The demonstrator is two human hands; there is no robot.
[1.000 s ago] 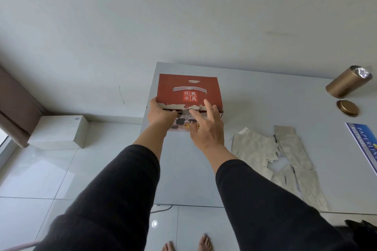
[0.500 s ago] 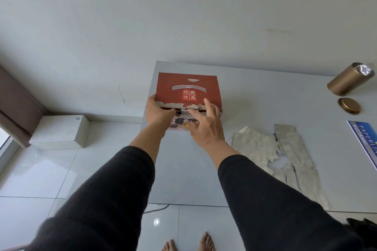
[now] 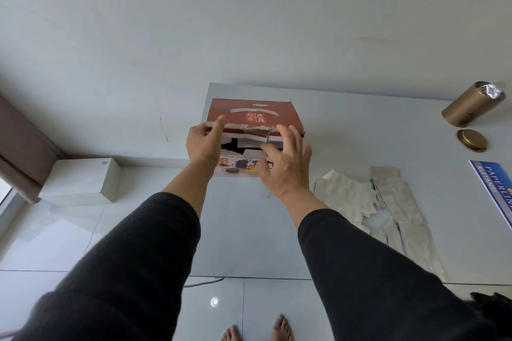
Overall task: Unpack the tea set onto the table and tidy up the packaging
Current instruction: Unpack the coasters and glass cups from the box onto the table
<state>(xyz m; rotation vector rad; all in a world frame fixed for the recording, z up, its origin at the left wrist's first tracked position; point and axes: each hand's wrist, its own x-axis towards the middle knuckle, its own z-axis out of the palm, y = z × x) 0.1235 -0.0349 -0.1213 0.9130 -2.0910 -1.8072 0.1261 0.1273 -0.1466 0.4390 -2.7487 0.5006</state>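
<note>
Silver foil sheets lie just right of the right hand; a gold canister stands farther right. The left hand pinches the red box's lid, now lifted from shut; the right hand spreads, released. The box's contents are hidden.

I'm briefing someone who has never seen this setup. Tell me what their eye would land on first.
The red tea set box near the table's far left corner, its lid lifted at the front edge by the left hand while the right hand reaches open-fingered beside it. Next, the scatter of silver foil packets to the right, and the gold canister with its loose lid at the far right.
</note>
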